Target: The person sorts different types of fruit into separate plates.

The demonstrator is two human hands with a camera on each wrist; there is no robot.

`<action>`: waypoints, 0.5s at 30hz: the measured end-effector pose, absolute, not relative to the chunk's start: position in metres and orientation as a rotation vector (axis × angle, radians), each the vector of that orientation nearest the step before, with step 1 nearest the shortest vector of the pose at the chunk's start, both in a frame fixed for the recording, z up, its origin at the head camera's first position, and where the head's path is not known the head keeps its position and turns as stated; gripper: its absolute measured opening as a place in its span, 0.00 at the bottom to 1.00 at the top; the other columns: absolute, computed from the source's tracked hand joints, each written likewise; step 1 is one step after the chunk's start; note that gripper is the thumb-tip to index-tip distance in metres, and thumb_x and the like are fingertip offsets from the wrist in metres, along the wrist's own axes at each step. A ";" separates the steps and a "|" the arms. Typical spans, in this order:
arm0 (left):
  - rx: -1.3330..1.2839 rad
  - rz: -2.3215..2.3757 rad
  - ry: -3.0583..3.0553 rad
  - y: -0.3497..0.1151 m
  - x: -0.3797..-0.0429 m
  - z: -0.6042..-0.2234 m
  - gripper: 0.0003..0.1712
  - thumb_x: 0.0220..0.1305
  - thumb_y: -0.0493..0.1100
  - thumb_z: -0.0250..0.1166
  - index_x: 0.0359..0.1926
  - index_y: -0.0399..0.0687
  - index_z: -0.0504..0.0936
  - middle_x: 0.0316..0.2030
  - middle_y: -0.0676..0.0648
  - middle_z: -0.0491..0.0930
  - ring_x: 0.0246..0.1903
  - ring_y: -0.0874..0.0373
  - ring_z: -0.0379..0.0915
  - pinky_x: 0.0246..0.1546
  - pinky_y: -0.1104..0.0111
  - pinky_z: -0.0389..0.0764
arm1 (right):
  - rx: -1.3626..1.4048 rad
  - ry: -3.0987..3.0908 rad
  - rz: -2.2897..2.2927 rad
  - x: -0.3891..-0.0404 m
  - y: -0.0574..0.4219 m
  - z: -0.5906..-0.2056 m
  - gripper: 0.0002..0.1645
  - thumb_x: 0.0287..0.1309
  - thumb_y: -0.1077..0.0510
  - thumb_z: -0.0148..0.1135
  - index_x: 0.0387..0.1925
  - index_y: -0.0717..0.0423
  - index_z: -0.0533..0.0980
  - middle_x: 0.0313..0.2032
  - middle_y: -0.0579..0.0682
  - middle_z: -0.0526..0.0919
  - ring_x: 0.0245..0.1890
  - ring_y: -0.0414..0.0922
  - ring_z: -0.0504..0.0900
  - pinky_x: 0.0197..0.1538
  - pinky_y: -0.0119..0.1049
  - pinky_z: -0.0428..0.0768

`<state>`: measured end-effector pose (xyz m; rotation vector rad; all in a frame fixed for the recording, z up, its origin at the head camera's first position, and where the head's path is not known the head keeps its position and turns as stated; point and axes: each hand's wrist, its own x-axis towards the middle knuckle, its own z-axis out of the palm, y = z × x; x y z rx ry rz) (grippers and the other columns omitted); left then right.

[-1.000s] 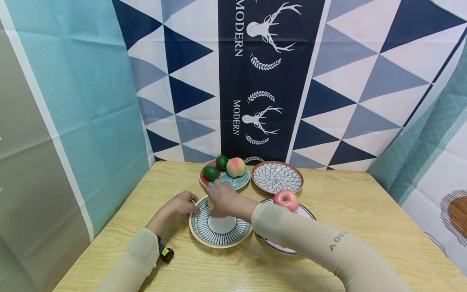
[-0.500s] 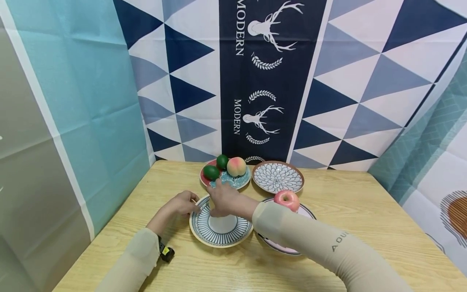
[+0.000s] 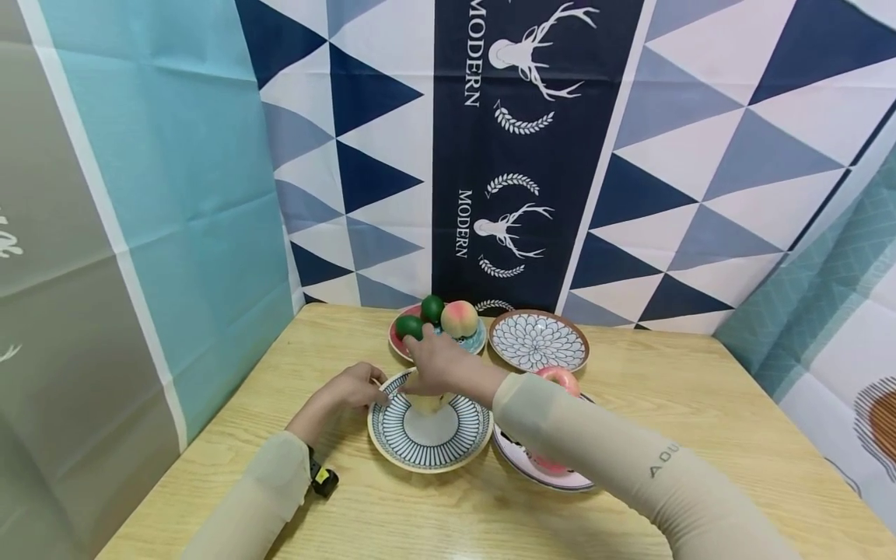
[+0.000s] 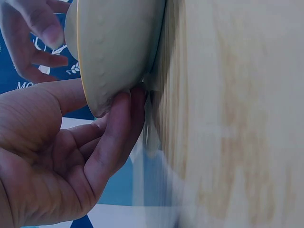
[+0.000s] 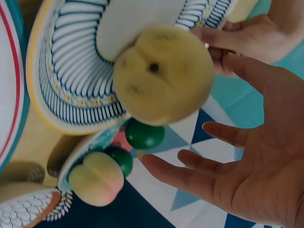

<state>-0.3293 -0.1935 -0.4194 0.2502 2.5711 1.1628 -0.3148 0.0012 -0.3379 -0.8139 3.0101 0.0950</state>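
Observation:
My left hand (image 3: 352, 386) pinches the left rim of a bowl-like plate (image 3: 402, 445) with blue-black stripes and a yellow edge. In the left wrist view its fingers (image 4: 111, 137) lie curled under the plate's pale underside, with the thumb at the rim. On this plate sits a round, lobed yellow fruit (image 5: 164, 76) with a dark dimple, mostly covered by my other hand in the head view. Just above it hovers my right hand (image 3: 442, 364). The right wrist view shows that hand's fingers (image 5: 180, 178) spread and apart from the fruit.
Behind stands a red-and-blue plate (image 3: 397, 350) with a peach (image 3: 460, 319) and two green fruits (image 3: 409, 327). A petal-patterned plate (image 3: 537, 342) is beside it. Right of the striped plate, a pink plate (image 3: 514, 459) bears a red apple (image 3: 558, 379), partly hidden by the right sleeve.
My right hand has let go of the yellow fruit and lifted slightly up and back, so more of the fruit shows. The left hand keeps its hold on the rim. The head view has shifted slightly.

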 end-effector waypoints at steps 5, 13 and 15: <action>0.242 1.165 2.580 -0.193 -0.330 -0.418 0.12 0.63 0.34 0.72 0.48 0.34 0.86 0.35 0.45 0.84 0.27 0.59 0.77 0.28 0.69 0.80 | -0.806 3.057 0.137 -0.319 0.006 -0.324 0.49 0.61 0.30 0.70 0.72 0.53 0.69 0.61 0.63 0.73 0.48 0.56 0.81 0.47 0.47 0.87; 0.236 1.138 2.601 -0.192 -0.330 -0.420 0.12 0.62 0.34 0.73 0.47 0.35 0.87 0.34 0.46 0.83 0.26 0.59 0.75 0.27 0.70 0.80 | -0.782 3.116 0.121 -0.327 0.010 -0.312 0.50 0.63 0.30 0.68 0.75 0.55 0.67 0.62 0.63 0.71 0.50 0.55 0.82 0.48 0.46 0.87; 0.228 1.141 2.603 -0.191 -0.328 -0.420 0.13 0.62 0.34 0.73 0.48 0.34 0.86 0.34 0.46 0.83 0.26 0.59 0.75 0.27 0.70 0.79 | -0.768 3.132 0.156 -0.332 0.011 -0.309 0.51 0.64 0.29 0.66 0.75 0.55 0.67 0.61 0.63 0.71 0.48 0.54 0.81 0.48 0.45 0.86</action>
